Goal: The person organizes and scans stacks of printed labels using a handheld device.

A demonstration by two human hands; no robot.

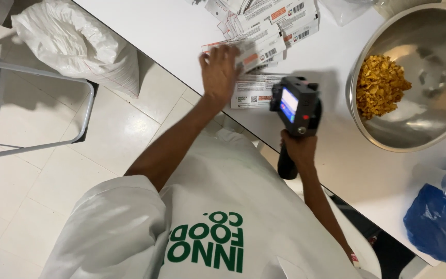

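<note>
Head view, looking straight down over own chest in a white shirt (202,227) with green lettering.

Left hand (219,70) stretched forward over the white table (171,31), palm down, fingers (233,51) loosely spread and resting on the near end of a fanned stack of flat printed pouches (269,28). Topmost pouch under the fingertips blurred; whether pinched or merely pressed flat, cannot tell. One single pouch (251,92) lying apart from the stack, flat on the table just right of the left wrist, between the two hands, untouched.

Right hand (298,150) wrapped tight round the black grip of a handheld printer gun (295,106), fingers closed fully on the handle. Gun upright, lit blue screen facing up toward the camera, head hovering just beside the single pouch's right edge; contact with the pouch not discernible.

Further right on the table: large steel bowl (429,119) holding a heap of golden-brown dried pieces (380,85), well apart from the gun. Blue plastic bag (440,222) at the near right corner, a clear plastic cup (434,175) lying just above it.

On the tiled floor (27,196) to the left: full white sack (78,46) near the table edge, metal chair frame (52,108) beside it.
</note>
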